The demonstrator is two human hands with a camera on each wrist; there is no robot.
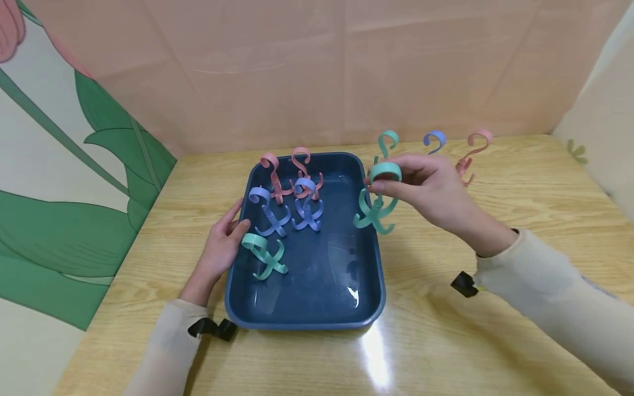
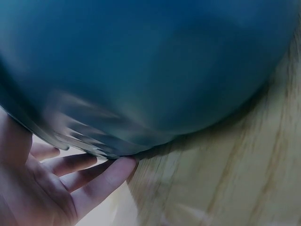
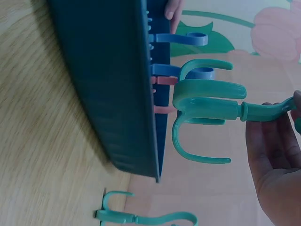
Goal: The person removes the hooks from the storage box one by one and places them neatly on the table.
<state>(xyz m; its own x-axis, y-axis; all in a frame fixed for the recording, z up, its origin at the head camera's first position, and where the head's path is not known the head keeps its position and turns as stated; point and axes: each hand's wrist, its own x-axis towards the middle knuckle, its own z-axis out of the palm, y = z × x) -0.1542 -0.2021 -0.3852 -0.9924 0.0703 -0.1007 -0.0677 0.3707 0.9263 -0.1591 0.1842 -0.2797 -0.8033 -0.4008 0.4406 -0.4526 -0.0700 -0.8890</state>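
Observation:
My right hand (image 1: 436, 190) pinches a green four-pronged hook (image 1: 376, 212) by its curved top, with the prongs hanging down over the right rim of the dark blue tray (image 1: 317, 325). In the right wrist view the green hook (image 3: 207, 108) hangs close past the tray's edge. My left hand (image 1: 220, 247) holds the tray's left side, thumb at the rim; its fingers (image 2: 101, 186) lie along the outer wall. Inside the tray are two pink hooks (image 1: 277, 190), two blue-purple hooks (image 1: 308, 212) and one green hook (image 1: 269, 261).
Behind my right hand, a green hook (image 1: 388, 142), a blue-purple hook (image 1: 436, 138) and a pink hook (image 1: 479, 142) stand on the wooden table (image 1: 540, 187), partly hidden. A pink sheet (image 1: 342, 77) covers the wall at the table's back edge.

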